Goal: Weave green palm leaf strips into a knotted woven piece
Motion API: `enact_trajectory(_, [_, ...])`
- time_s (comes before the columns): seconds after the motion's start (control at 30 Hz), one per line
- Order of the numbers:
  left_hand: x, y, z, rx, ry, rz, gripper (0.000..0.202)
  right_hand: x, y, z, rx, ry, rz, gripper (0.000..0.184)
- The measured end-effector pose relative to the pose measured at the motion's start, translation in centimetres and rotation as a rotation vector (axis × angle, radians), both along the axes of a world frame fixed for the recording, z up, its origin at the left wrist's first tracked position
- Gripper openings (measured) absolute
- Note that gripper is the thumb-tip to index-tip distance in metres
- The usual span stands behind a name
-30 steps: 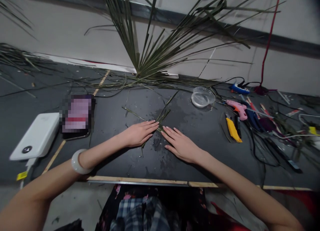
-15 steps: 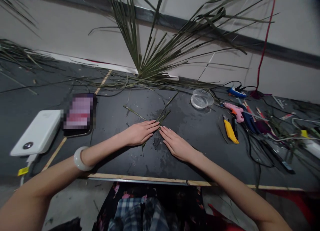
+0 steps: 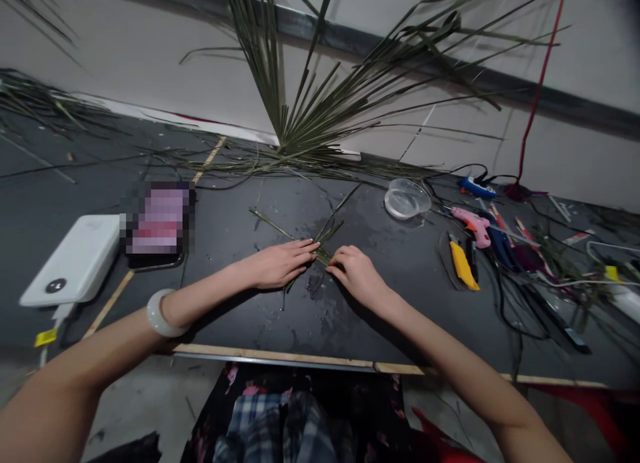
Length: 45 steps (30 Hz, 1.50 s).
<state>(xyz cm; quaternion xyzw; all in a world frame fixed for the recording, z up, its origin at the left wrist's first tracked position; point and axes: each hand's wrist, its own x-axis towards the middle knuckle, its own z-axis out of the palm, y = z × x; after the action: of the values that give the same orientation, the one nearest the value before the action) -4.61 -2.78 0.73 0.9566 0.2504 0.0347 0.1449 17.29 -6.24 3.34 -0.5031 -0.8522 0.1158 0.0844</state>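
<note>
Two hands down on the black counter (image 3: 300,333), and under them a small crossing of narrow green palm-leaf strips (image 3: 273,224): at least three, though I can't count them exactly where they bunch beneath my fingers. They lie near the middle of the counter, closer to the front edge than the back.

My left hand (image 3: 277,264) is spread flat, fingers together, pressing on the strips, with no grip. My right hand (image 3: 356,274) is curled into a loose cup, fingertips (image 3: 334,263) on the strips just beside my left fingers. Whether that's a real pinch, I can't tell. A white bangle (image 3: 160,314) circles my left wrist.

Behind the strips, one big fan-shaped palm frond (image 3: 300,116) leans against the white wall. To the right are one clear round plastic bowl (image 3: 407,199), one pink glue gun (image 3: 473,226) and one yellow utility knife (image 3: 463,266), with black cables (image 3: 520,309) tangled past them. To the left, one white power bank (image 3: 70,263) sits beside one pixelated phone (image 3: 157,223). Nothing stands between my hands and the strips.
</note>
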Motion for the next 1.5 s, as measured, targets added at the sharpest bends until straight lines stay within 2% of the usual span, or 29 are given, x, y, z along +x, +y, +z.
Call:
enact_trajectory(0.17, [0.0, -0.1, 0.0, -0.008, -0.013, -0.001, 0.039, -1.4, 0.3, 2.1, -0.134, -0.228, -0.024, 0.016])
enact_trajectory(0.37, [0.1, -0.1, 0.0, 0.011, -0.030, -0.020, 0.037, -2.0, 0.1, 2.7, -0.181, -0.322, -0.072, 0.020])
enact_trajectory(0.53, [0.1, -0.1, -0.2, 0.047, -0.055, -0.032, 0.035, -2.2, 0.5, 2.9, -0.199, -0.401, -0.072, 0.025])
enact_trajectory(0.8, [0.1, -0.1, 0.0, 0.034, -0.052, -0.030, 0.033, -2.5, 0.6, 2.8, -0.131, -0.472, 0.045, 0.026])
enact_trajectory(1.07, [0.1, 0.0, -0.5, 0.028, -0.078, -0.021, 0.034, -2.5, 0.1, 2.4, -0.071, -0.504, 0.123, 0.030])
enact_trajectory(1.27, [0.1, -0.1, -0.3, 0.016, -0.072, -0.014, 0.037, -2.8, 0.7, 2.1, -0.081, -0.385, 0.083, 0.030])
enact_trajectory(1.5, [0.1, -0.1, -0.3, 0.002, -0.078, -0.015, 0.038, -3.8, 0.4, 2.1, -0.056, -0.488, 0.109, 0.033])
